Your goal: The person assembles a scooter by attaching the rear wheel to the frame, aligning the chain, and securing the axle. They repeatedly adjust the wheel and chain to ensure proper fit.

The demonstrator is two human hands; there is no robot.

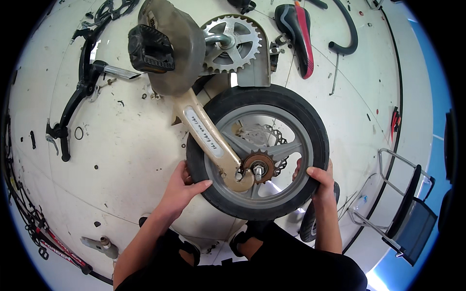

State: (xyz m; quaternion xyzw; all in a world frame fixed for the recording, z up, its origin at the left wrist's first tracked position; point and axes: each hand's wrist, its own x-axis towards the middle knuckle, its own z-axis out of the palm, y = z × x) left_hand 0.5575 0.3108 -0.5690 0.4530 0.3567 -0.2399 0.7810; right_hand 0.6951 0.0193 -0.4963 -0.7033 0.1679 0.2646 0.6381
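Black clothing (301, 264) lies nearest, at 6 o'clock. Past it, both hands are on the wheel (284, 151), which sits in the middle. The left hand (182, 186) is clamped on it at the wheel's 8 o'clock, thumb over the tyre (318, 126), fingers mostly hidden behind; the right hand (324, 183) grips at its 4 o'clock, with fingertips showing inside the rim. The wheel looks stiff and fairly heavy; the rubber should grip well, so opposite sides of the tyre make the best hold. The brake disc (277, 137) seems thin enough to bend, and the toothed sprocket (252, 160) may be greasy; both are poor holds. The axle (258, 171) stands beside the end of the frame (225, 162); whether it is seated I cannot tell. Farther up are the pedal (150, 48) at 11 o'clock and the chainring (247, 43) at 12. On the floor (131, 179), a handlebar (85, 72) lies toward 10 and a saddle (296, 39) toward 1.
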